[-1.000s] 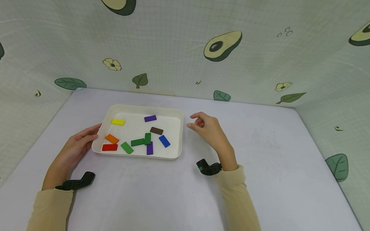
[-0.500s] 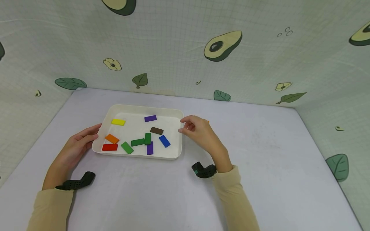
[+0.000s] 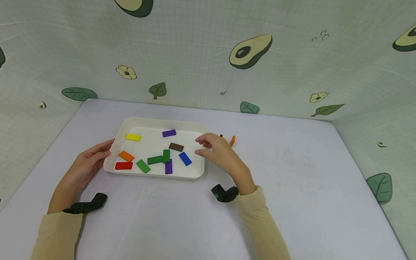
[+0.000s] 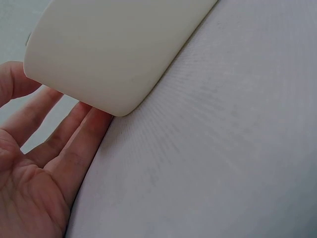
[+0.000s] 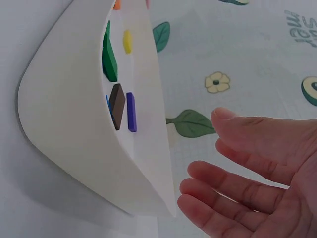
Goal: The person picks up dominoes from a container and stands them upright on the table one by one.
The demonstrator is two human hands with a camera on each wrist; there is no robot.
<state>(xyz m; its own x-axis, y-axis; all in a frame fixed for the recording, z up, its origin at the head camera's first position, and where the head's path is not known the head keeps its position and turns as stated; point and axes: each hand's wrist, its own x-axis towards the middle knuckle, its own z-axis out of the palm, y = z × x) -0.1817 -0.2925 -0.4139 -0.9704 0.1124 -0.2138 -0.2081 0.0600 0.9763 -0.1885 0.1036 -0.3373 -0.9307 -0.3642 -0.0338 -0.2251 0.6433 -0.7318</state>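
A shallow white tray (image 3: 149,176) lies on the table with several small coloured domino-like blocks in it. Among them are a brown block (image 3: 176,147), a blue block (image 3: 185,159), a purple block (image 3: 169,133), a yellow block (image 3: 133,137) and a red block (image 3: 123,165). My left hand (image 3: 89,160) touches the tray's left end from outside with extended fingers. Over the right rim hovers my right hand (image 3: 219,150), thumb and fingers apart, holding nothing; its bare palm side (image 5: 267,183) shows in the right wrist view.
Beyond my right hand, an orange block (image 3: 232,141) and a mostly hidden dark piece (image 3: 221,135) are on the white table (image 3: 292,173). A cloth with avocado prints (image 3: 195,54) rises behind the table.
My right hand has moved left from beside the tray to over its right rim, uncovering the orange block and dark piece. The left hand and tray stay put.
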